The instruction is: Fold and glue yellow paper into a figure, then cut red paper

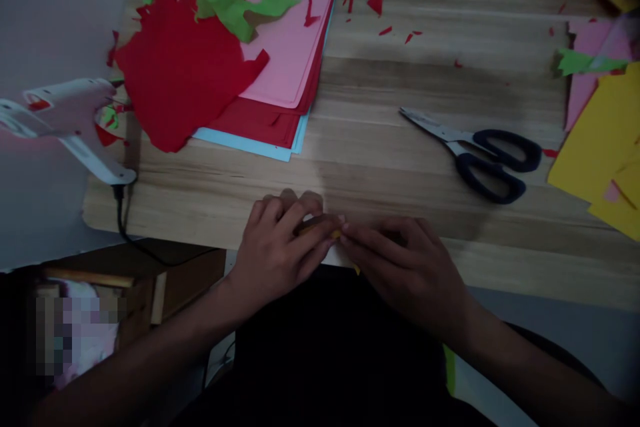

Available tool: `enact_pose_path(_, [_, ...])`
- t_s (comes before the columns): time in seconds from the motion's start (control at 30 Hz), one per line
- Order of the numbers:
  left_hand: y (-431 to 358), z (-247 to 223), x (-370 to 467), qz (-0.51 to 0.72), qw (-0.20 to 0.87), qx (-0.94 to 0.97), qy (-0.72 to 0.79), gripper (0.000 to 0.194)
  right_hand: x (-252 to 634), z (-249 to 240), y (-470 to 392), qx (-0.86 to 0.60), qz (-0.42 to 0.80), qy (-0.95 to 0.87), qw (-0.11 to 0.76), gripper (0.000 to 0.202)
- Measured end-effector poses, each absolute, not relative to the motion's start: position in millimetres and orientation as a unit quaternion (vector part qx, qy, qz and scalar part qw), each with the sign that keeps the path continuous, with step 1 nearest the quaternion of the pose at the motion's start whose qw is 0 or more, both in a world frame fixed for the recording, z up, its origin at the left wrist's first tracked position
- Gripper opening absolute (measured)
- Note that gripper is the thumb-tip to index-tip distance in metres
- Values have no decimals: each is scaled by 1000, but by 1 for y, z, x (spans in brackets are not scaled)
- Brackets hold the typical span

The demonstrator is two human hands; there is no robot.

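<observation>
My left hand [280, 240] and my right hand [400, 260] meet at the front edge of the table, fingertips almost touching. Pinched between them is a small piece of yellow paper [337, 234], mostly hidden by the fingers, so its shape cannot be made out. Both hands are closed on it. Beyond the right hand lie scissors [470, 150] with dark blue handles, blades pointing to the upper left. Ahead of the left hand is a stack of coloured paper [295, 73], pink on top, with red and light blue sheets below.
A crumpled red sheet [180, 73] and green scraps [250, 3] lie over the stack. At the left edge rests a white glue gun [75, 113], its black cord [123, 213] hanging down. Yellow sheets [595, 140] lie at right. Red bits [375, 5] are scattered at the back.
</observation>
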State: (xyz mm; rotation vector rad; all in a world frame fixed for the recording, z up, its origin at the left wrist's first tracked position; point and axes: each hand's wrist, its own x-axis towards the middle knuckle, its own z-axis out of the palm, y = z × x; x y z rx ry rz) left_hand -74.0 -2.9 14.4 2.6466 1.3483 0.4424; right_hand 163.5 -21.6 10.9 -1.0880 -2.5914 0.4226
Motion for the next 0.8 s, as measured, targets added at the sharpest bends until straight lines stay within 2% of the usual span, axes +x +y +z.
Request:
enact_pose_path(0.17, [1, 19, -78, 112, 49, 869, 479, 38, 165, 13, -25, -363, 117, -914, 139, 39])
enact_pose_path(0.33, [-15, 26, -75, 99, 79, 899, 419, 48, 162, 15, -27, -353, 95, -922, 128, 39])
enact_pose_path(0.6, [-35, 28, -71, 36, 13, 917, 398, 48, 163, 16, -45, -374, 63, -916, 132, 32])
enact_pose_path(0.8, [-35, 18, -72, 46, 0, 915, 400, 55, 180, 16, -55, -386, 99, -900, 177, 28])
